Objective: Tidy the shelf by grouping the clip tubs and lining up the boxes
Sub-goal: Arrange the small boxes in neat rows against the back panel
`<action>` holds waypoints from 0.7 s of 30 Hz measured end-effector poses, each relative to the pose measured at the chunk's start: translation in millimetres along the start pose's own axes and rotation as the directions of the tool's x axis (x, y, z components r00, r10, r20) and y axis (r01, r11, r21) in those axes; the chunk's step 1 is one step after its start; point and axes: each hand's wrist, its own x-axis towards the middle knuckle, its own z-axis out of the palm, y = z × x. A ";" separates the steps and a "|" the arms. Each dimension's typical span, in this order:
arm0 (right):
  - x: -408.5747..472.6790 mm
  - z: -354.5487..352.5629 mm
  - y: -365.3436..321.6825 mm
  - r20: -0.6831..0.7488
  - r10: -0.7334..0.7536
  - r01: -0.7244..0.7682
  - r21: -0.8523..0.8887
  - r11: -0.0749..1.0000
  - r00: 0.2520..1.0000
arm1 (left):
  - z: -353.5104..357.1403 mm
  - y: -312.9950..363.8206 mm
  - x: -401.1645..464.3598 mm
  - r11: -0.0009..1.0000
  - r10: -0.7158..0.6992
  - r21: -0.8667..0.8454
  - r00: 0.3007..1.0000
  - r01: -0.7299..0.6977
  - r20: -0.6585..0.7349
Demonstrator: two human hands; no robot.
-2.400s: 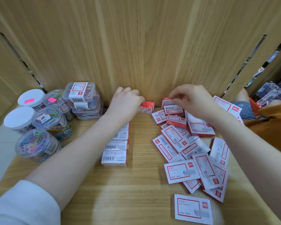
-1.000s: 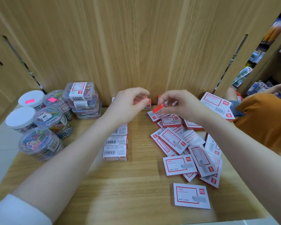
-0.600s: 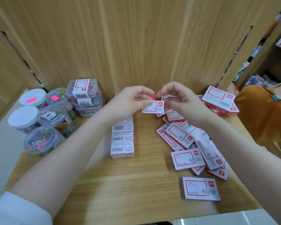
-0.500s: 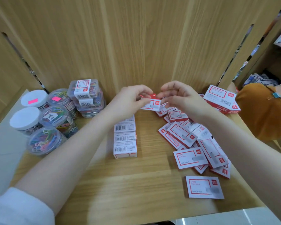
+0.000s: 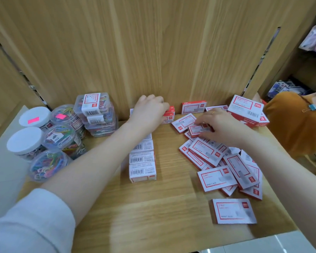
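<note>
The left hand (image 5: 150, 110) is at the back wall, fingers curled down onto a small red-and-white box (image 5: 169, 116), which sits at the far end of the lined-up row of boxes (image 5: 142, 157). It looks like a placement, the box being squared against the wall so a second column can start beside the first. That row runs from the wall toward the front edge, barcodes up and ends flush, and the forearm hides the far part of it.

Over to the right hand (image 5: 221, 125), palm down on the loose pile of boxes (image 5: 217, 161), fingertips curling round a small box (image 5: 198, 129) at the top of the heap, probably the next pick. Whether it is truly pinched or only touched, I cannot tell.

The heap is the real work left: boxes overlapping at all angles, one stray box (image 5: 233, 210) lying alone near the front lip of the shelf (image 5: 171, 225) (easy to knock off, I'd say).

The clip tubs (image 5: 53, 141) are clustered at the left already, round ones in front and clear square ones (image 5: 97, 114) stacked behind, well apart from the hands. A larger box (image 5: 246, 110) sits at the back right, and someone in an orange top (image 5: 295, 125) is just past the shelf's right end.
</note>
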 end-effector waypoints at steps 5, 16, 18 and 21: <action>3.3 2.0 -6.3 -0.115 0.024 -0.011 0.116 0.993 0.993 | -3.4 5.8 3.7 0.996 0.013 0.084 1.000 -0.013 -0.001; 51.4 22.3 -58.4 -0.246 -0.179 0.237 0.234 0.943 0.953 | -19.7 -21.6 -17.9 0.985 -0.085 -0.155 0.995 0.077 -0.044; 53.4 28.4 -59.9 -0.282 -0.119 0.169 0.162 0.972 0.952 | -19.8 -20.7 -21.7 0.986 -0.062 -0.156 0.998 0.061 0.001; 49.0 28.2 -52.1 -0.313 -0.006 0.028 0.068 0.997 0.950 | -18.3 -16.3 -22.7 0.990 -0.024 -0.140 0.998 0.031 0.057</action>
